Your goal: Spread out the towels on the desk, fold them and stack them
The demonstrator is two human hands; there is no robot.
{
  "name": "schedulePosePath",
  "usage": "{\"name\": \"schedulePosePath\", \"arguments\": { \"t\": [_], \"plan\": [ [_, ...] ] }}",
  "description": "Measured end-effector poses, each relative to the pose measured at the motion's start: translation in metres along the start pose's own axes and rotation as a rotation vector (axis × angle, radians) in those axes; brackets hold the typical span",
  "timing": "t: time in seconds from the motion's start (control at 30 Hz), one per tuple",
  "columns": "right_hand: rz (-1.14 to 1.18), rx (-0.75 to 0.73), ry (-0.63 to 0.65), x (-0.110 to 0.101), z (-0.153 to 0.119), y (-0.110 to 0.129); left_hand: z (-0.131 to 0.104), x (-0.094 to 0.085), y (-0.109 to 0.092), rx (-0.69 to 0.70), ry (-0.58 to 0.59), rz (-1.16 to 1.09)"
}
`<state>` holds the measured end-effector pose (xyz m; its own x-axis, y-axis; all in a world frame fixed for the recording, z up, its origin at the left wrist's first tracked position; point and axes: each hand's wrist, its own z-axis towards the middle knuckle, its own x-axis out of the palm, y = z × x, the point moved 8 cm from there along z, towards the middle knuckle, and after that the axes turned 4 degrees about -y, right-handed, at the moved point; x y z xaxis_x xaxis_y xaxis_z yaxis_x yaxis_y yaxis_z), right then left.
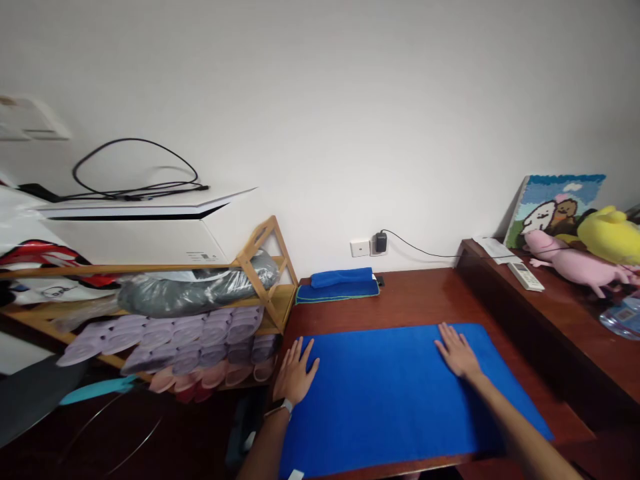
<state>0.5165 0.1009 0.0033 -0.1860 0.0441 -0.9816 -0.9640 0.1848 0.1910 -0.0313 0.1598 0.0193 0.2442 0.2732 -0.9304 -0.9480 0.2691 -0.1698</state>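
A blue cloth (385,400) lies spread flat on the reddish-brown table (415,293), with a small white tag at its near left corner. My left hand (296,375), with a watch on the wrist, rests at the cloth's left edge, fingers apart and holding nothing. Near the far right part of the cloth, my right hand (457,353) lies flat with its fingers spread, also holding nothing. Behind the spread cloth, against the wall, a folded blue cloth (342,277) sits on a darker blue cloth with a green edge (345,292).
At left, a wooden rack (270,307) holds slippers (187,333), a grey plastic-wrapped bundle (185,293) and a white box (135,237). On the raised right ledge are a remote (525,276), plush toys (575,263), a picture (555,207) and a bottle (623,317). A black plug (381,242) is in the wall.
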Motion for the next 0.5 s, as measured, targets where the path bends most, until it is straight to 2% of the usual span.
{"name": "schedulePosePath", "arguments": {
  "t": [0.07,0.1,0.17,0.23,0.5],
  "plan": [
    [-0.027,0.147,-0.015,-0.004,0.003,-0.072,0.001,0.001,0.001,0.009,0.0,0.01],
    [-0.029,0.196,-0.027,-0.005,0.003,-0.098,0.001,0.001,0.001,0.011,0.002,0.02],
    [-0.021,0.234,-0.058,-0.005,0.003,-0.129,0.002,0.001,0.002,0.017,0.007,0.042],
    [-0.012,0.224,-0.084,-0.005,0.002,-0.137,0.003,0.0,0.001,0.024,0.012,0.063],
    [0.001,0.252,-0.073,-0.012,0.001,-0.125,0.008,0.004,0.006,0.03,0.07,0.113]
  ]
}}
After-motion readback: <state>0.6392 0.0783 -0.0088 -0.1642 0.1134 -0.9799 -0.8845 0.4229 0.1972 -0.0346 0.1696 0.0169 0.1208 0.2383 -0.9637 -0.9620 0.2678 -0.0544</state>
